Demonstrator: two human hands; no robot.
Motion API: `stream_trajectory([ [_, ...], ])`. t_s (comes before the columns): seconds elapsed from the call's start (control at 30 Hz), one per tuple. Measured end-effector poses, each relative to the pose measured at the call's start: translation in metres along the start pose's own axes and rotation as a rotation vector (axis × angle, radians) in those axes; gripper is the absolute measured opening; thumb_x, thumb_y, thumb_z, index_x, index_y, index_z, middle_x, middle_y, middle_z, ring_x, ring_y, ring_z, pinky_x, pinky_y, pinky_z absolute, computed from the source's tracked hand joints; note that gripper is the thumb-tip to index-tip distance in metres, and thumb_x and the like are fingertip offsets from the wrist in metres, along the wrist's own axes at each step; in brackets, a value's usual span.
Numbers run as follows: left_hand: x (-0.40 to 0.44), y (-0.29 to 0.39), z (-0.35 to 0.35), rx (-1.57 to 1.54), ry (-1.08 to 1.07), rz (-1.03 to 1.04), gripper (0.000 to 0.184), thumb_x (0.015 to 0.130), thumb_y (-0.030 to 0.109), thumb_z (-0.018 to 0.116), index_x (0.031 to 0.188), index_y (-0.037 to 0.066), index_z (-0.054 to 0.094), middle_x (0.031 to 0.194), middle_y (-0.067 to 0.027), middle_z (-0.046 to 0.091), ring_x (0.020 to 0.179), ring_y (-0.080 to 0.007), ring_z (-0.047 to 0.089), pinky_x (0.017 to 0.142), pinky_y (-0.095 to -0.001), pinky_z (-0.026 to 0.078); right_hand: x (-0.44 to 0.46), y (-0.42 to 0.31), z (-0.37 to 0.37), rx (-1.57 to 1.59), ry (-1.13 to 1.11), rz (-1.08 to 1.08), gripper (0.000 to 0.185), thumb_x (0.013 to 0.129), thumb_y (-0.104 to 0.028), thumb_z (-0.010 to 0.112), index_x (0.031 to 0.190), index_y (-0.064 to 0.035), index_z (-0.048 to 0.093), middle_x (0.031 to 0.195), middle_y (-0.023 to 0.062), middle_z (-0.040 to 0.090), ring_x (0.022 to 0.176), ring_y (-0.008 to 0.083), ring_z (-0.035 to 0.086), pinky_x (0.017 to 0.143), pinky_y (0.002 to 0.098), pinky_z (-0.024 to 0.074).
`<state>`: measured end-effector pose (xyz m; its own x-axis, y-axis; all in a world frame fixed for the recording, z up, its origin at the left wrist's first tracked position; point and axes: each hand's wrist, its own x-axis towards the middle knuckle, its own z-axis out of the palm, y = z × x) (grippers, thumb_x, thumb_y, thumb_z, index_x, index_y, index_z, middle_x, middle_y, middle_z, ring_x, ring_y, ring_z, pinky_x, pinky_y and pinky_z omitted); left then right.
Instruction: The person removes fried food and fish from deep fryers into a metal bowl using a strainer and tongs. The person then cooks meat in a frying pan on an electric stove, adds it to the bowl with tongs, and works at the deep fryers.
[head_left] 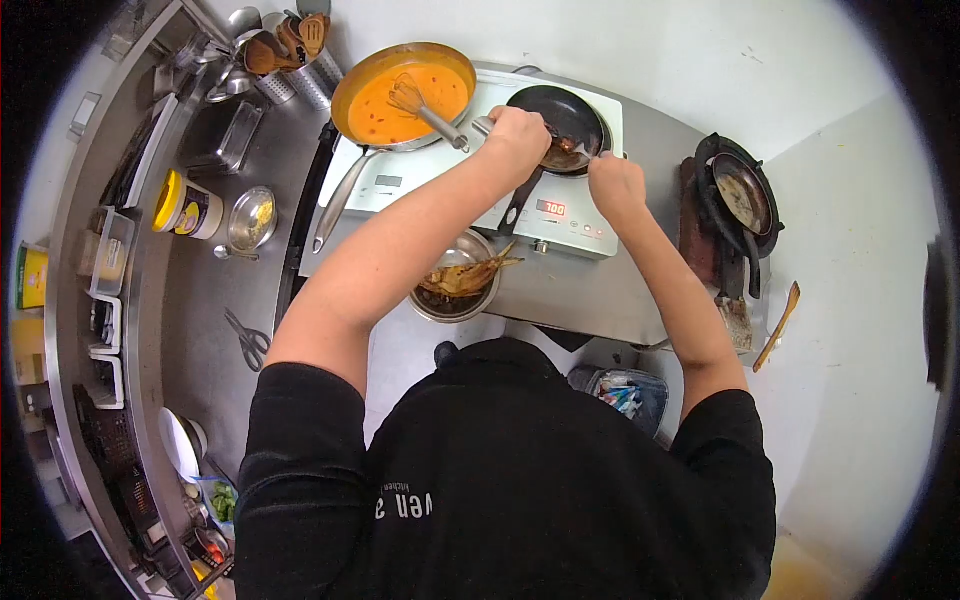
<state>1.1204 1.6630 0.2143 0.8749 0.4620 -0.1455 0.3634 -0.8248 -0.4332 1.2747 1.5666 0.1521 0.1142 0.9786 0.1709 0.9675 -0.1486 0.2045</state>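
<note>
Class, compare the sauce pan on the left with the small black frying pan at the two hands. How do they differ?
The sauce pan is wider and has a silver handle; the black frying pan is smaller, with a black handle.
The sauce pan holds plenty of orange sauce; the black frying pan has only a little brown food.
A whisk rests in the sauce pan; both hands work over the black frying pan.
Both are on the white cooktop.

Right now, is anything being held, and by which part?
The left hand grips a metal utensil along its handle; the right hand holds a second metal utensil by its upper end. Their exact kinds can't be told.
</note>
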Motion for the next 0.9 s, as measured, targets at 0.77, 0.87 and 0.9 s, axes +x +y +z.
stream_trajectory([
  [0.77, -0.016, 0.018, 0.022, 0.014, 0.065, -0.06, 0.022, 0.076, 0.02, 0.064, 0.095, 0.011, 0.069, 0.1, -0.009, 0.059, 0.082, -0.0223, 0.063, 0.057, -0.0411, 0.049, 0.012, 0.016, -0.038, 0.007, -0.016, 0.054, 0.013, 0.078, -0.007, 0.054, 0.077, -0.0044, 0.067, 0.083, 0.013, 0.065, 0.074, 0.0286, 0.066, 0.064, 0.0383, 0.0534],
  [0.87, -0.023, 0.025, 0.017, 0.011, 0.014, -0.055, 0.028, 0.073, 0.022, 0.067, 0.099, 0.012, 0.067, 0.104, -0.0092, 0.058, 0.082, -0.0233, 0.063, 0.056, -0.0391, 0.048, 0.023, 0.023, -0.037, 0.006, 0.026, 0.04, 0.012, 0.077, -0.008, 0.055, 0.074, -0.005, 0.066, 0.081, 0.0115, 0.065, 0.073, 0.028, 0.066, 0.063, 0.0376, 0.0531],
  [0.9, -0.025, 0.028, 0.019, 0.005, 0.036, -0.104, 0.033, 0.071, 0.023, 0.07, 0.102, 0.011, 0.066, 0.106, -0.0093, 0.057, 0.081, -0.0248, 0.063, 0.057, -0.038, 0.048, 0.029, 0.026, -0.032, 0.004, 0.065, -0.008, 0.012, 0.077, -0.008, 0.056, 0.073, -0.0054, 0.066, 0.08, 0.0108, 0.065, 0.072, 0.0278, 0.066, 0.062, 0.0372, 0.053],
])
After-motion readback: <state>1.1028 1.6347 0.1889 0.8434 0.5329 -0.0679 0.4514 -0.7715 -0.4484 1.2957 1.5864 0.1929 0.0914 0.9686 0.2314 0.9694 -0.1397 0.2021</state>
